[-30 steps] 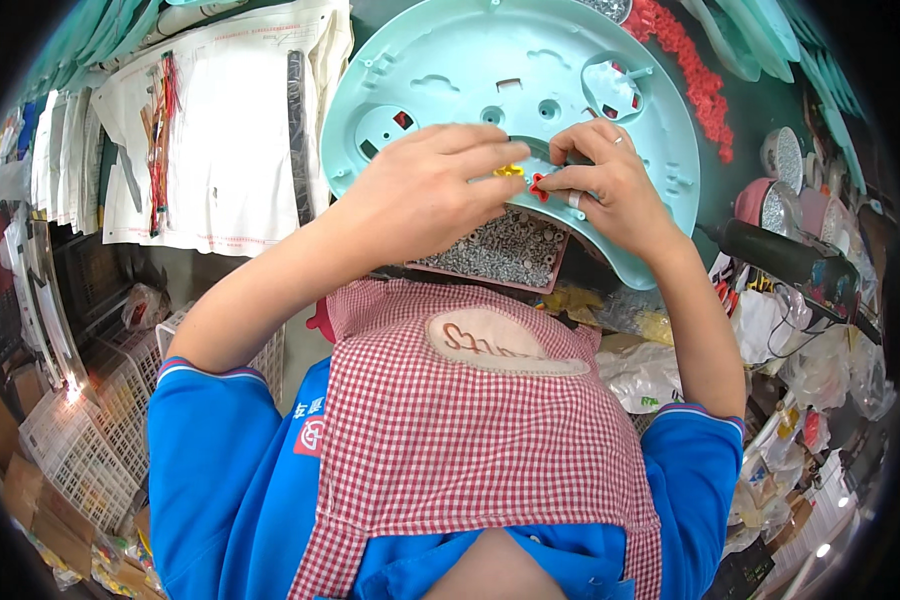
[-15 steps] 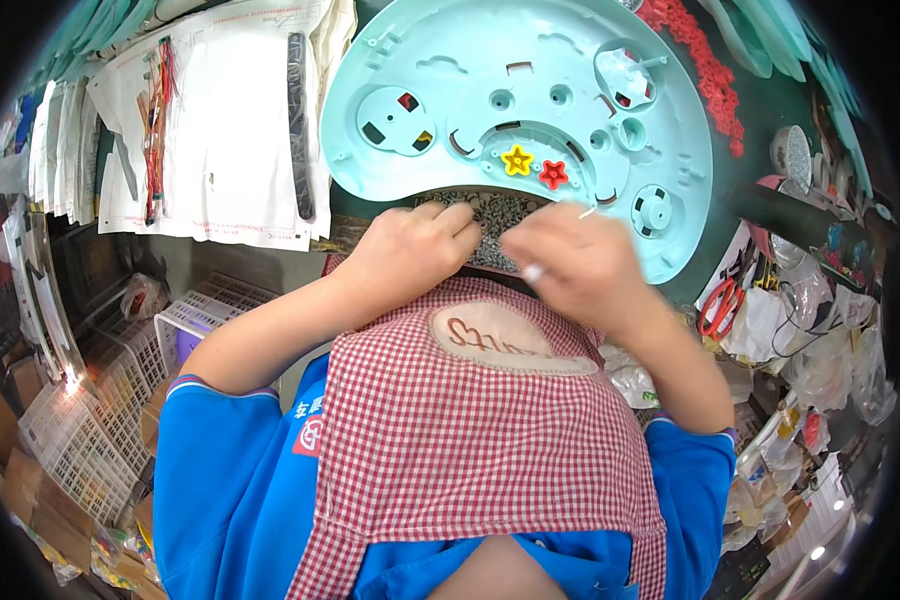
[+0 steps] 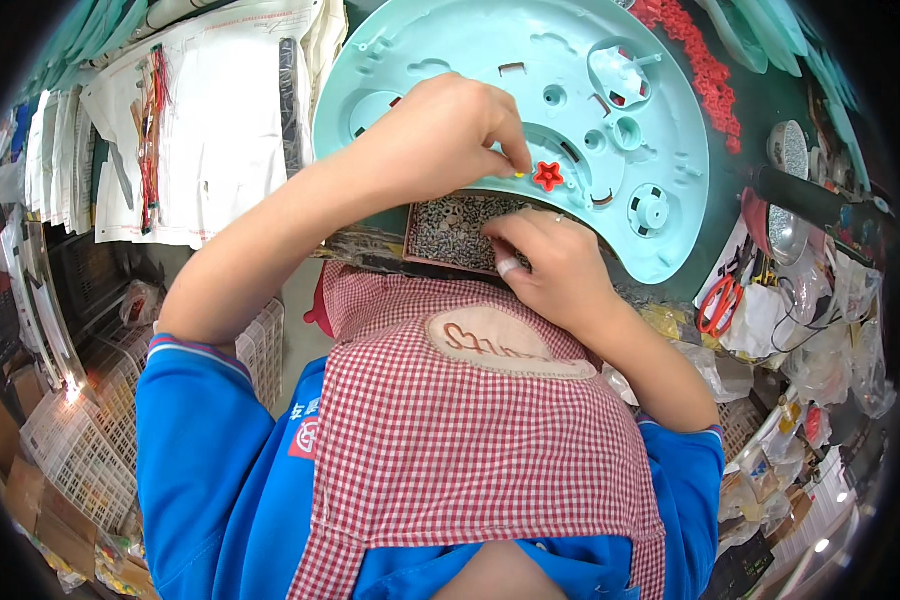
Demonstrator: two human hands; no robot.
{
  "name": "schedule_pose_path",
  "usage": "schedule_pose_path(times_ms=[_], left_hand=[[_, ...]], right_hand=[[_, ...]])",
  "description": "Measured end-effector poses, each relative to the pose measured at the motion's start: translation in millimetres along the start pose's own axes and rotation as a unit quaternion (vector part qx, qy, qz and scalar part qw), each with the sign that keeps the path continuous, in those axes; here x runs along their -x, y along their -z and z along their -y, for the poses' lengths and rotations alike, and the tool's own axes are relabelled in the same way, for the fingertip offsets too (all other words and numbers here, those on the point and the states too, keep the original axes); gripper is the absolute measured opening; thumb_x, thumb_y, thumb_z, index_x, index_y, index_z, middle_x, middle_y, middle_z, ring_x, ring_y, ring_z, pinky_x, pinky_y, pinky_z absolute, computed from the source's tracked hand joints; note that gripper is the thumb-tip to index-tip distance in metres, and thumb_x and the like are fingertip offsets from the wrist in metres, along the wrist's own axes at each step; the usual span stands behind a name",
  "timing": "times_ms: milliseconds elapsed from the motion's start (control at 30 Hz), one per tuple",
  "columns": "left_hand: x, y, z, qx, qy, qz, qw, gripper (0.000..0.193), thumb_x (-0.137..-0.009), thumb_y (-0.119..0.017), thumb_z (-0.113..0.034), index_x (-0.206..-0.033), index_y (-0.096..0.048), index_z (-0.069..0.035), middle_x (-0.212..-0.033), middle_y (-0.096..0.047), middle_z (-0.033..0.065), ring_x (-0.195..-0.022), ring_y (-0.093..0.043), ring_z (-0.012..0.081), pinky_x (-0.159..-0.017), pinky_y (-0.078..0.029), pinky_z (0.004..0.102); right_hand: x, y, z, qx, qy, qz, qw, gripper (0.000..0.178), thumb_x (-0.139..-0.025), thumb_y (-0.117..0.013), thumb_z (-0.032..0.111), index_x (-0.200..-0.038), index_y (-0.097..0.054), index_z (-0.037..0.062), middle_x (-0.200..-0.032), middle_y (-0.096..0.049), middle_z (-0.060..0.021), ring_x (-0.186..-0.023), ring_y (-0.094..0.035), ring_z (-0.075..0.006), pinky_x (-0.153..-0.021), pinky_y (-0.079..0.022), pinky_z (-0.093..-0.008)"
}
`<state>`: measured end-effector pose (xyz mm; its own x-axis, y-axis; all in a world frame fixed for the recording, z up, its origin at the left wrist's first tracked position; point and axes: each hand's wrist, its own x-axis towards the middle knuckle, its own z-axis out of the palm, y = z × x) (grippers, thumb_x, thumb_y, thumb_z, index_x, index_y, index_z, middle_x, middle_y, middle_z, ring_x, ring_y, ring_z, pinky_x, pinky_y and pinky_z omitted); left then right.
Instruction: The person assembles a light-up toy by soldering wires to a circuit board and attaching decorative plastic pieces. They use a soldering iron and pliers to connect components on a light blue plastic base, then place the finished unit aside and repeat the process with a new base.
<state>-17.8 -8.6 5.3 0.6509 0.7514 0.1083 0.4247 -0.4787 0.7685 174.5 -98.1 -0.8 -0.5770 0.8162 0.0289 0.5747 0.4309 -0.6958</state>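
Observation:
A large curved light-teal plastic shell [image 3: 610, 220], with holes, posts and round recesses, lies in front of me. My left hand [image 3: 455, 125] reaches over it, thumb and fingertips pinched together at a yellow star-shaped piece [image 3: 519, 175], which they mostly cover. Whatever sits in that pinch is hidden. Beside it, a red star-shaped piece [image 3: 548, 177] rests in the shell. My right hand [image 3: 555, 260], a white band round one finger, is at a shallow box of small metal screws [image 3: 445, 235]. Its fingers are drawn together at the screws, and anything between them is too small to see.
White bags [image 3: 210, 120] with a bundle of coloured wires [image 3: 152, 140] lie to the left. A row of red plastic pieces [image 3: 698, 70] runs at the far right. Red-handled scissors [image 3: 720, 303] and clear plastic bags [image 3: 820, 360] are on the right; white crates [image 3: 80, 450] stand lower left.
My left hand has moved from the screw box up and forward onto the yellow star piece. My right hand has shifted slightly left and down over the screws. The shell has shifted slightly left.

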Motion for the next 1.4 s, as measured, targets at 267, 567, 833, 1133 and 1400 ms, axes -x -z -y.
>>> schedule_pose_path(times_ms=[267,567,833,1133,1400], left_hand=[[-21,-5,-2,-0.158,0.016,0.075,0.984,0.007,-0.068,-0.075,-0.008,-0.075,-0.072,-0.006,-0.088,-0.061,0.003,-0.086,-0.061,0.0217,-0.073,-0.052,0.0358],[-20,-7,3,-0.154,-0.045,0.056,0.985,0.01,-0.066,-0.078,-0.013,-0.072,-0.071,-0.008,-0.09,-0.052,0.0006,-0.093,-0.053,0.0196,-0.077,-0.05,0.0358],[-20,-12,6,-0.196,-0.04,0.03,0.979,0.009,-0.067,-0.077,-0.015,-0.071,-0.072,-0.009,-0.091,-0.052,0.0002,-0.092,-0.053,0.0196,-0.077,-0.049,0.0353],[-26,-4,0,-0.175,-0.027,0.052,0.983,0.011,-0.069,-0.078,-0.017,-0.075,-0.073,-0.01,-0.09,-0.055,0.0007,-0.09,-0.054,0.0208,-0.077,-0.048,0.0356],[7,1,-2,-0.127,-0.017,-0.033,0.991,0.011,-0.077,-0.073,-0.015,-0.086,-0.073,-0.009,-0.104,-0.064,0.0042,-0.094,-0.059,0.0247,-0.08,-0.049,0.0376]], right_hand=[[11,17,4,0.019,0.028,0.013,0.999,0.024,-0.074,-0.067,0.001,-0.098,-0.069,0.0057,-0.09,-0.067,-0.0081,-0.081,-0.066,-0.0248,-0.068,-0.055,-0.0355],[-11,52,-4,0.054,0.104,-0.13,0.985,0.02,-0.07,-0.072,0.0,-0.09,-0.071,0.0043,-0.085,-0.069,-0.0067,-0.079,-0.065,-0.0219,-0.066,-0.054,-0.0313],[-20,65,-25,0.045,0.041,-0.101,0.993,0.023,-0.074,-0.07,-0.002,-0.096,-0.073,0.0057,-0.086,-0.07,-0.0075,-0.077,-0.065,-0.0239,-0.069,-0.051,-0.0317],[-35,67,-54,0.119,0.041,0.013,0.992,0.012,-0.072,-0.073,0.01,-0.081,-0.067,0.0071,-0.108,-0.055,-0.0044,-0.118,-0.045,-0.0278,-0.105,-0.028,-0.044],[-42,62,-54,0.143,0.029,0.035,0.989,0.009,-0.072,-0.073,0.01,-0.079,-0.068,0.0082,-0.112,-0.054,-0.0021,-0.12,-0.044,-0.0257,-0.106,-0.027,-0.0437]])
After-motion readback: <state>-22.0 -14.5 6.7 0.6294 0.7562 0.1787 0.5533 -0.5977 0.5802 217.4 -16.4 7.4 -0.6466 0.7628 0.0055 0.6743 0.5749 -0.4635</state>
